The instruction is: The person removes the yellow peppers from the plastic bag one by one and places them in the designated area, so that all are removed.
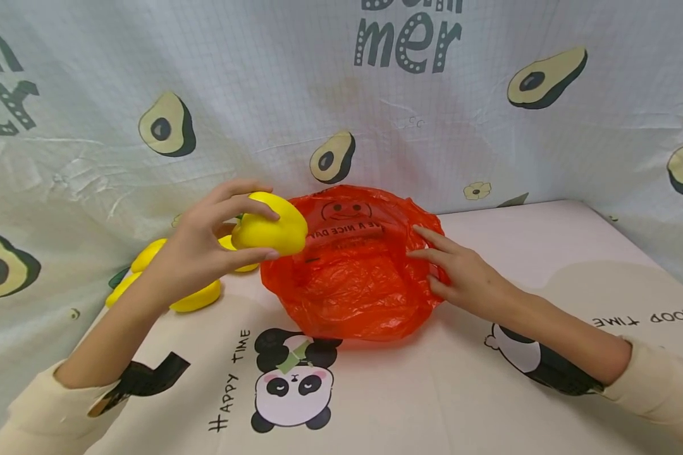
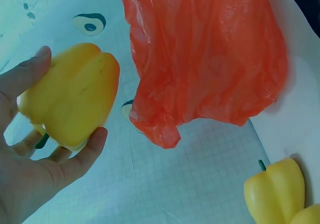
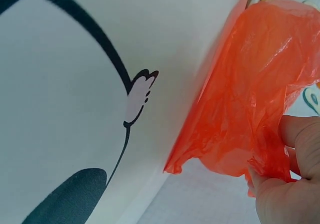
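Observation:
My left hand (image 1: 196,249) grips a yellow bell pepper (image 1: 276,230) between thumb and fingers, raised above the table by the left rim of a red plastic bag (image 1: 353,287). The left wrist view shows that bell pepper (image 2: 75,93) with its green stem toward the palm, apart from the bag (image 2: 205,58). The bag stands with its mouth spread wide toward me, and a printed smiley shows on its inner back wall. At the bag's right rim, my right hand (image 1: 469,275) pinches the film; the right wrist view shows it bunched (image 3: 272,159) among the fingers.
Several more yellow bell peppers (image 1: 196,297) lie at the table's left, partly hidden behind my left forearm. A white sheet printed with avocados (image 1: 167,126) hangs behind the table. Panda drawings (image 1: 294,385) decorate the pale tabletop (image 1: 410,398).

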Tool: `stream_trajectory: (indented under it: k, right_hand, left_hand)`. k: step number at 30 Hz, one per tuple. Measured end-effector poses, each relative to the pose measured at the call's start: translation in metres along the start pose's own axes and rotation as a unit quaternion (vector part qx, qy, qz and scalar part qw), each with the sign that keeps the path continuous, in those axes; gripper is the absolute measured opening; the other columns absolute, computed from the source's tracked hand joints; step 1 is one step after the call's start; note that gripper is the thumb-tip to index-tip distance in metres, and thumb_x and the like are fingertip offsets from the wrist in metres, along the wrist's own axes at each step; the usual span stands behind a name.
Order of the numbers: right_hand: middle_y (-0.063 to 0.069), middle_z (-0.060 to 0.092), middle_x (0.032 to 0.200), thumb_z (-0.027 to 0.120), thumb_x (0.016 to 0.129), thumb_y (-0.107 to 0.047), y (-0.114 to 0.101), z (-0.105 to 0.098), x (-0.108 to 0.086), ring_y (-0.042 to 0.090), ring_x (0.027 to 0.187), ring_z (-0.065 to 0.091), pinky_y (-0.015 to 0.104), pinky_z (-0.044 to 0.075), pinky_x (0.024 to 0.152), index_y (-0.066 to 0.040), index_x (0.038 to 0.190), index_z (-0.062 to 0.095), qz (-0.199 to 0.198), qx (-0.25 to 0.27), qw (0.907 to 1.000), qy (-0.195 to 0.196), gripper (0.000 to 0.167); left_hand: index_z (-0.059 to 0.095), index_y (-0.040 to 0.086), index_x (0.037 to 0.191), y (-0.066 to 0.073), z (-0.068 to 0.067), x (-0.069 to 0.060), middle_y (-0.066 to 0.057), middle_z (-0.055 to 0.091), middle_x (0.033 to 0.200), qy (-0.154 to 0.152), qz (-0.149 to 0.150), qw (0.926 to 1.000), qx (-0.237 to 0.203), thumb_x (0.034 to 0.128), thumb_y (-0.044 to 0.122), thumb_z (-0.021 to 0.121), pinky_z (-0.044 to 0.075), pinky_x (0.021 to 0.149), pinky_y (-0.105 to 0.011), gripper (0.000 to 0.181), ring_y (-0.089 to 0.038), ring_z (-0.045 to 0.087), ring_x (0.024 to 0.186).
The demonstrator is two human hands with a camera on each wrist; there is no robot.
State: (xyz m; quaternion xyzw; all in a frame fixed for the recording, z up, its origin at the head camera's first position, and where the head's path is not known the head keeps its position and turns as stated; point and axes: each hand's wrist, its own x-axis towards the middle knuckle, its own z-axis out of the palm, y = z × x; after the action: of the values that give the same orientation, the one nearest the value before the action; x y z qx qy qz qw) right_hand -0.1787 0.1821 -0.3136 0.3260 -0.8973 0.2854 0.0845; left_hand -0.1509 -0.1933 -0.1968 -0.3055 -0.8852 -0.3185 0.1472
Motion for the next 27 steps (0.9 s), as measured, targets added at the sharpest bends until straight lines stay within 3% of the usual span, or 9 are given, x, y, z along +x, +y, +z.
stream_trajectory:
  k: [5,12,19,27]
  right_hand:
    - [0.017,0.033,0.162,0.066,0.087,0.01,0.0,0.0,-0.002,0.027,0.102,0.063,0.018,0.051,0.055,-0.001,0.132,0.065,0.003,-0.004,1.0,0.0,0.046]
    - [0.016,0.033,0.162,0.065,0.087,0.01,0.001,0.001,-0.003,0.037,0.12,0.059,0.019,0.053,0.057,-0.002,0.13,0.067,0.004,0.003,1.0,0.001,0.044]
    - [0.016,0.032,0.162,0.065,0.087,0.01,0.004,0.004,-0.005,0.031,0.109,0.062,0.018,0.05,0.055,-0.002,0.13,0.066,0.004,-0.002,1.0,-0.004,0.044]
    - [0.017,0.034,0.161,0.066,0.086,0.011,0.006,0.007,-0.006,0.039,0.124,0.059,0.017,0.053,0.06,-0.003,0.129,0.067,-0.004,-0.01,0.9999,0.002,0.045]
  left_hand:
    - [0.072,0.013,0.112,-0.005,-0.002,-0.009,0.002,0.052,0.142,0.024,-0.015,0.9996,-0.006,0.077,0.005,0.088,0.05,0.089,-0.012,0.04,-0.014,0.05,0.122]
    - [0.073,0.012,0.108,-0.011,-0.001,-0.025,0.001,0.053,0.142,0.062,-0.023,0.9977,0.01,0.0735,0.001,0.09,0.048,0.089,-0.009,0.04,-0.011,0.05,0.122]
    - [0.073,0.011,0.107,-0.017,-0.002,-0.034,0.003,0.053,0.141,0.082,-0.053,0.9953,0.002,0.0736,0.0,0.09,0.048,0.089,-0.007,0.039,-0.011,0.05,0.121]
    - [0.072,0.007,0.109,-0.026,-0.004,-0.044,0.001,0.052,0.141,0.098,-0.069,0.9928,-0.006,0.0732,-0.003,0.089,0.048,0.087,-0.007,0.041,-0.009,0.048,0.122]
